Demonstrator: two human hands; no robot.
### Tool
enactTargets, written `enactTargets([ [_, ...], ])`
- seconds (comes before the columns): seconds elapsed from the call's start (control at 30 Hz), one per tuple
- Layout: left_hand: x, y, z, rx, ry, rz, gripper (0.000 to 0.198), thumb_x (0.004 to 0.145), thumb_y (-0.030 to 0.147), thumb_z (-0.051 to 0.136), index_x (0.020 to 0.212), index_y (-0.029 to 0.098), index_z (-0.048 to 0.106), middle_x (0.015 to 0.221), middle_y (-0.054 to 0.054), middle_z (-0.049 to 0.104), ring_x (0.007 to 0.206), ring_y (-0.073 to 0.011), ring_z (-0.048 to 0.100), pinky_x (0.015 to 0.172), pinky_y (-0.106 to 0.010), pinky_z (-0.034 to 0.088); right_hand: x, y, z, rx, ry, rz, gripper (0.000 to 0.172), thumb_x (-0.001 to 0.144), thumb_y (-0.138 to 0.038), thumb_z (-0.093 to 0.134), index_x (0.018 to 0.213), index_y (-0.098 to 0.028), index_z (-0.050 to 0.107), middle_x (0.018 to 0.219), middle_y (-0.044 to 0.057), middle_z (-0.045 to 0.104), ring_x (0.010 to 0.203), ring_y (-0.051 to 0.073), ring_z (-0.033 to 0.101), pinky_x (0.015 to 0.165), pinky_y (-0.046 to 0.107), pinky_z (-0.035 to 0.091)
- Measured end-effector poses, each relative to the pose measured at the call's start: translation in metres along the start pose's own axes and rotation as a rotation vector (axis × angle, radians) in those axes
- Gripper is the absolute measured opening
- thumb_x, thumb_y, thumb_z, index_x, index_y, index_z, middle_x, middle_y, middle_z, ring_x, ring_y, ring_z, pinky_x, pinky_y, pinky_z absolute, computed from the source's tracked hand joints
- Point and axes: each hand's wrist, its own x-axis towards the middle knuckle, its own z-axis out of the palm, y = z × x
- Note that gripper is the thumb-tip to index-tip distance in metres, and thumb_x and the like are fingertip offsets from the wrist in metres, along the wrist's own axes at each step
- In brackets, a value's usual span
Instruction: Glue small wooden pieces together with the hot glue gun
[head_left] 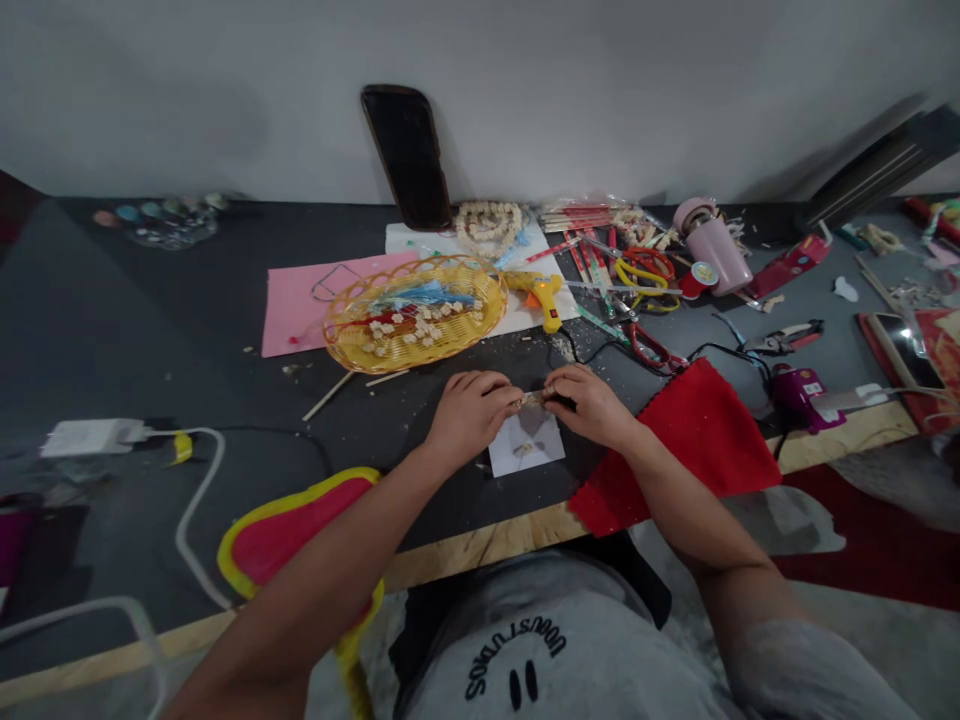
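Observation:
My left hand (471, 412) and my right hand (589, 400) meet over the dark table, fingers curled, both pinching a small pale piece (533, 398) between their fingertips. Just below them lies a small white paper (526, 443) with a few tiny bits on it. I cannot make out what the small piece is. Beyond the hands a yellow woven basket (417, 312) holds several small pale beads and blue strips.
A yellow glue gun (541, 292), scissors (651, 270), pliers (786, 337) and a pink cup (716, 245) crowd the back right. Red cloth (686, 445) lies at the right, a red and yellow mat (296, 530) at the front edge, a phone (409, 155) leans on the wall.

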Motion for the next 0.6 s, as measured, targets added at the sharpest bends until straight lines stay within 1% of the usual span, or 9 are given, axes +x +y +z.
enactTargets([
  [0.4, -0.0008, -0.0016, 0.0027, -0.004, 0.010, 0.004, 0.015, 0.093, 0.029, 0.061, 0.103, 0.028, 0.073, 0.107, -0.003, 0.070, 0.098, -0.0229, 0.062, 0.085, -0.040, 0.041, -0.0006, -0.0023, -0.0008, -0.045, -0.032, -0.002, 0.009, 0.087, -0.013, 0.063, 0.083, -0.020, 0.061, 0.097, 0.009, 0.068, 0.096, 0.022, 0.063, 0.089, 0.041, 0.053],
  [0.53, -0.0003, -0.0009, 0.0021, -0.006, 0.008, -0.003, 0.015, 0.093, 0.029, 0.061, 0.103, 0.029, 0.073, 0.107, -0.003, 0.070, 0.098, -0.0220, 0.061, 0.086, -0.038, 0.040, -0.0005, -0.0027, -0.0012, -0.051, -0.021, -0.011, 0.009, 0.086, -0.012, 0.064, 0.084, -0.020, 0.060, 0.097, 0.010, 0.068, 0.095, 0.023, 0.064, 0.088, 0.041, 0.053],
  [0.6, -0.0002, -0.0004, 0.0013, -0.007, 0.004, -0.003, 0.016, 0.093, 0.028, 0.062, 0.104, 0.030, 0.073, 0.107, -0.002, 0.070, 0.098, -0.0218, 0.061, 0.086, -0.038, 0.040, -0.0006, -0.0033, -0.0013, -0.053, -0.018, -0.011, 0.008, 0.086, -0.012, 0.064, 0.087, -0.020, 0.061, 0.097, 0.010, 0.068, 0.096, 0.023, 0.064, 0.088, 0.041, 0.053],
])
